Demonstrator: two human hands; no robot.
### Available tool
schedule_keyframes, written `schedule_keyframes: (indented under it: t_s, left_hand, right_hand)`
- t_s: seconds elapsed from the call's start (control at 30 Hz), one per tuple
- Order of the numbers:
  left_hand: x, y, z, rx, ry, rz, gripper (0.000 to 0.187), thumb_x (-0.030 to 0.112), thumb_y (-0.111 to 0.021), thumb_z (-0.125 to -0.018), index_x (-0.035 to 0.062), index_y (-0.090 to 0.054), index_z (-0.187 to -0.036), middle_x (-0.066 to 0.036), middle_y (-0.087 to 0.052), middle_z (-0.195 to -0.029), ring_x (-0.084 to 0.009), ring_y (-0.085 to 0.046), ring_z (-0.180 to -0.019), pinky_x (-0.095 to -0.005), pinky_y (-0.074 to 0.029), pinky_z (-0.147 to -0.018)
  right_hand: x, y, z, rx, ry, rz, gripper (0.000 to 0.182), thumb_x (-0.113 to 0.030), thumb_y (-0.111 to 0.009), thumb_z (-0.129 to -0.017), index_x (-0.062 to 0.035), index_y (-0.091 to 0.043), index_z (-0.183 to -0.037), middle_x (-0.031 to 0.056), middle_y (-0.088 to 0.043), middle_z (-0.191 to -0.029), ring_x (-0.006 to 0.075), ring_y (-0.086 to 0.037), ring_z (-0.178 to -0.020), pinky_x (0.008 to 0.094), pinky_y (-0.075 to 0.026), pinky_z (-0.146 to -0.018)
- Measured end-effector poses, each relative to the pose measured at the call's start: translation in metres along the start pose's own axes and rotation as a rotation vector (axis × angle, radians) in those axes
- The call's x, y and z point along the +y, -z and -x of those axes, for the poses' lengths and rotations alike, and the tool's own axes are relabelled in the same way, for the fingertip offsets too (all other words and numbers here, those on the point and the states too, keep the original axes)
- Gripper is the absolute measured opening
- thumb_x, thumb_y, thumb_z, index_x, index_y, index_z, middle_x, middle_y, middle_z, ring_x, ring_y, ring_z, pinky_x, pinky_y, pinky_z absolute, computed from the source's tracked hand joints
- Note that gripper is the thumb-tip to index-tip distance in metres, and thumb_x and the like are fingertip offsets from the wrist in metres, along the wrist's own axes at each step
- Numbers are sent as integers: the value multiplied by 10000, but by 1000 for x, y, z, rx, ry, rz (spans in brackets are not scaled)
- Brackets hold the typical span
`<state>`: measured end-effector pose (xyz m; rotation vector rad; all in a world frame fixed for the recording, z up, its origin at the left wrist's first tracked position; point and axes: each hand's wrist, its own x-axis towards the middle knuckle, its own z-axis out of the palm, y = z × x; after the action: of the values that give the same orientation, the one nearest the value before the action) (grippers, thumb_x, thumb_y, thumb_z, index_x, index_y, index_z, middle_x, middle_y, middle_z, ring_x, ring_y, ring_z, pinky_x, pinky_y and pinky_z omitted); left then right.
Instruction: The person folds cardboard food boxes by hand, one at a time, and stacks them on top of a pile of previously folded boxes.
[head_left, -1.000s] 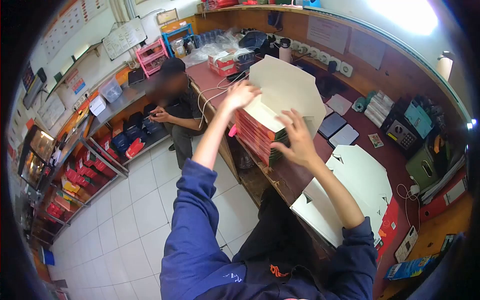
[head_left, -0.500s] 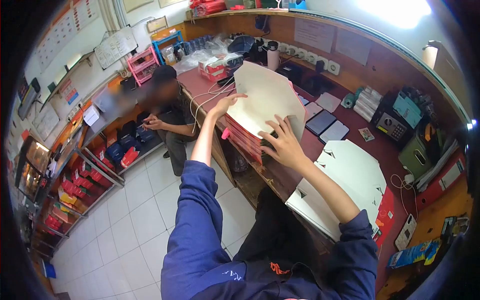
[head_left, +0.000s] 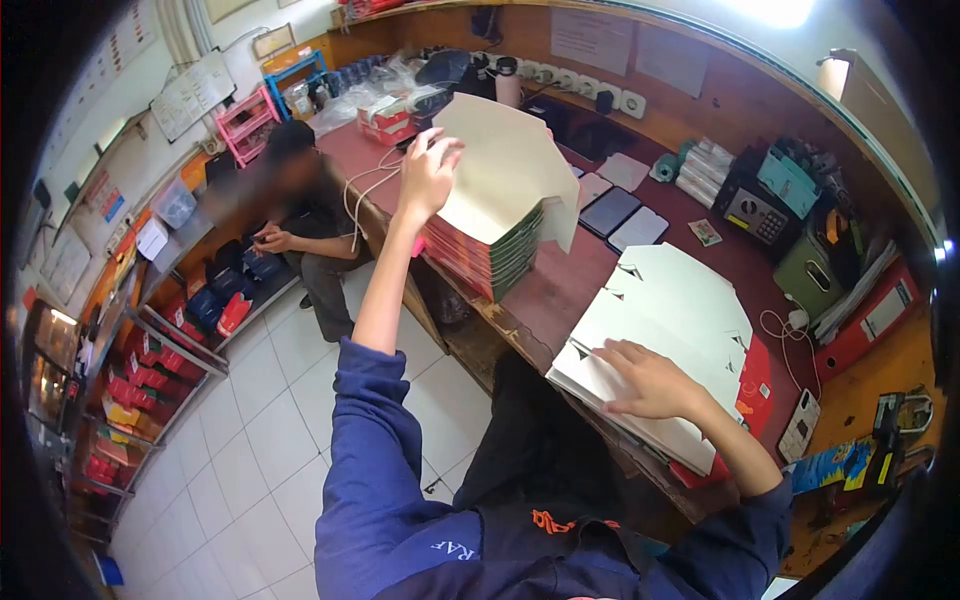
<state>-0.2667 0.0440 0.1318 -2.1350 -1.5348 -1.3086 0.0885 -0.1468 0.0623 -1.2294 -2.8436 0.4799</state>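
Note:
A tall stack of folded cardboard pieces (head_left: 500,170) stands at the table's front edge, cream on top with red and green edges. My left hand (head_left: 430,175) is raised at the left side of its top sheet, fingers loosely bent and apart, holding nothing. To the right lies a second pile of flat white cardboard sheets (head_left: 680,305), with cut corners, small dark slots and red showing underneath. Over its near left corner my right hand (head_left: 648,382) lies palm down with the fingers stretched out, fingertips close to the sheet's edge.
Several phones (head_left: 610,212) lie behind the stacks on the dark red table (head_left: 540,290). A black safe (head_left: 755,215), a red binder (head_left: 868,318) and a white cable (head_left: 775,325) are at the right. A seated person (head_left: 310,215) is beyond the table's left end, near a white box (head_left: 385,122).
My right hand has moved from the tall stack down to the white sheets on the right. My left hand has lifted off the top sheet, and the view has shifted slightly.

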Motion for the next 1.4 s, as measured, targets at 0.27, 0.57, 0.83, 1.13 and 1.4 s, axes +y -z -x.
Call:
schedule_keyframes:
  t_s: [0.27, 0.57, 0.83, 1.13, 1.4]
  left_hand:
    - [135, -2, 35, -962, -454, 701, 918, 182, -774, -574, 52, -314, -1358, -153, -371, -1366, -274, -355, -1266, -363, -302, -1042]
    - [176, -61, 39, -1235, -647, 873, 844, 193, -787, -631, 26, -359, -1338, -157, -496, -1263, -217, -471, -1173, -339, -379, -970]
    - [268, -50, 8, -311, -68, 1452, 164, 13, -613, -815, -19, -630, -974, -44, -657, -861, -70, -572, -753, -245, -480, -678]
    - [358, -71, -28, -321, -75, 2018, 257, 59, -623, -833, 4, -548, -1072, -50, -619, -971, -127, -581, -893, -272, -465, -807]
    - [368, -123, -7, -194, -11, 1908, 245, 174, -593, -883, 12, -532, -1057, -31, -617, -909, -79, -581, -794, -215, -479, -698]
  right_hand:
    - [-3, 68, 23, 581, -146, -68, 124, -62, -660, -742, 18, -637, -649, 86, -596, -529, 199, -572, -467, 300, -439, -496]
    - [2, 121, 57, 824, -310, -169, 68, -64, -688, -665, -34, -675, -723, 104, -591, -585, 163, -562, -527, 285, -422, -522]
    - [-4, 130, 38, 1540, -273, 658, 619, -197, -697, -691, -138, -488, -1270, 129, -358, -1384, 285, -291, -1305, 422, -180, -1061]
    - [2, 147, 71, 1245, 64, -1309, 1180, -428, -800, -601, -48, -59, -1437, 114, -390, -1350, 200, -442, -1202, 302, -388, -970]
    - [90, 105, 62, 1466, 189, -783, 927, -175, -820, -626, -73, -249, -1350, 145, -404, -1292, 255, -387, -1243, 382, -373, -1001]
